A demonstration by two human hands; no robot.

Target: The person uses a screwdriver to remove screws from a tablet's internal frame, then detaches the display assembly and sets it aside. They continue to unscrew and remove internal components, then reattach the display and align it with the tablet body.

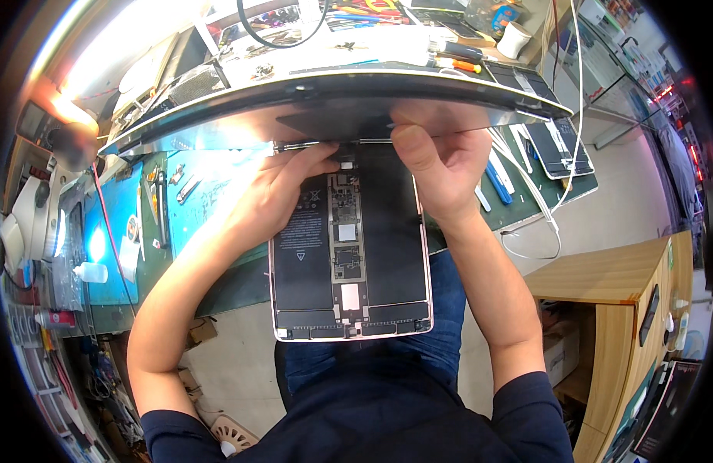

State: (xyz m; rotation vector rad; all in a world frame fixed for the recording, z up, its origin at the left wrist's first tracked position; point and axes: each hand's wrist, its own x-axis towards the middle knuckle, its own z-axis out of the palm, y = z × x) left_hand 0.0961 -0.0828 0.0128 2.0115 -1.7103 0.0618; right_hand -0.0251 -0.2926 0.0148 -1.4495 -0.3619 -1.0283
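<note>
- An opened tablet body (352, 255) lies face up over the person's lap, its near end toward the body, its far end at the bench edge.
- Inside it show two black battery cells and a narrow circuit board (346, 247) running down the middle.
- The screen panel (325, 104) is lifted up and held tilted above the far end of the body, its underside facing the camera.
- The right hand (441, 158) grips the panel's lower edge, thumb pressed on the underside, fingers closed around the edge.
- The left hand (283, 185) reaches to the joint between panel and body; its fingertips (325, 150) touch the spot by a small connector. Whether they pinch anything I cannot tell.
- A green mat (217, 208) covers the bench to the left, with tweezers (188, 187) lying on it.
- A small white bottle (90, 272) lies farther left.
- A second tablet (557, 147) rests on the bench to the right, beside white cables (526, 193).
- An orange-handled screwdriver (458, 65) lies beyond the panel.
- A wooden cabinet (611, 293) stands at the right.
</note>
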